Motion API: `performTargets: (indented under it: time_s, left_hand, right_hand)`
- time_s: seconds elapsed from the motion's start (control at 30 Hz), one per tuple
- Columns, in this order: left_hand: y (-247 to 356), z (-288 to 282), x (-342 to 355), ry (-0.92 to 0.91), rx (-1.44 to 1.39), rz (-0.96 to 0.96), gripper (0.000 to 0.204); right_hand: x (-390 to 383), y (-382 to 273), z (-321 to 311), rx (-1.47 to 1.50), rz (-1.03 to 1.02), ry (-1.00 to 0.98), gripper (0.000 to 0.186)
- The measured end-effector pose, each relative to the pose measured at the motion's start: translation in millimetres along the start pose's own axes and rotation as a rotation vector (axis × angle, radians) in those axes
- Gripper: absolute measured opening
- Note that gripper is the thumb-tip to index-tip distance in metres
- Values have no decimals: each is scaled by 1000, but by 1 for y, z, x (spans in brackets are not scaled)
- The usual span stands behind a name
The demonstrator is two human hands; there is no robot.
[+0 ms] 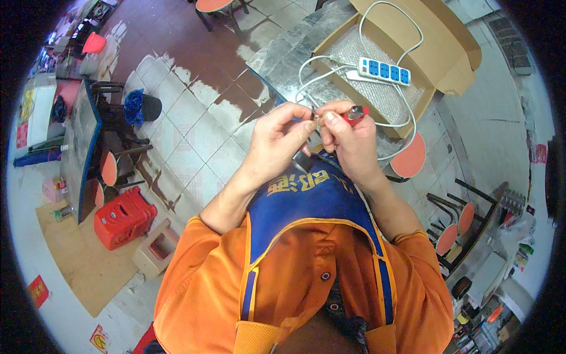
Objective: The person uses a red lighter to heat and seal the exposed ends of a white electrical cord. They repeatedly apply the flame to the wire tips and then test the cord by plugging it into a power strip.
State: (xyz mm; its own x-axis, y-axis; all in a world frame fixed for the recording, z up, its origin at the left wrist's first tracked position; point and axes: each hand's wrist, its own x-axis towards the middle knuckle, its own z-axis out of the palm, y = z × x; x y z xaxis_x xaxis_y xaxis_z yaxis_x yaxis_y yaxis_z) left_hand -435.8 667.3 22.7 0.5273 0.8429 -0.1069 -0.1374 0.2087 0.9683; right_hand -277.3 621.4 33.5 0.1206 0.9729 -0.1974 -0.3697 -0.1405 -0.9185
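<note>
My two hands are joined at the fingertips, just beside the near left corner of the one open cardboard box. My left hand keeps its thumb and forefinger pinched close, on one small piece which is too little to name. My right hand is curled firmly around one red tool with a metallic end; its thumb and forefinger meet near the same piece. Inside the box, on the bubble wrap, lies one white power strip with four blue socket panels. Its white cable loops over the box's edges, toward my hands. Under the box is one grey table. I count one orange stool seat at the near side of the box, and two other orange seats farther right and nearer to me.
</note>
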Motion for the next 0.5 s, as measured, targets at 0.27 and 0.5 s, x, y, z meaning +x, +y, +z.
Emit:
performTargets:
  time_s: [0.27, 0.5]
  left_hand:
    - [-1, 2, -2, 27, 54, 74, 11]
    - [-4, 3, -1, 43, 256, 228, 10]
  right_hand:
    - [8, -13, -10, -18, 78, -108, 15]
    - [6, -2, -10, 15, 100, -119, 14]
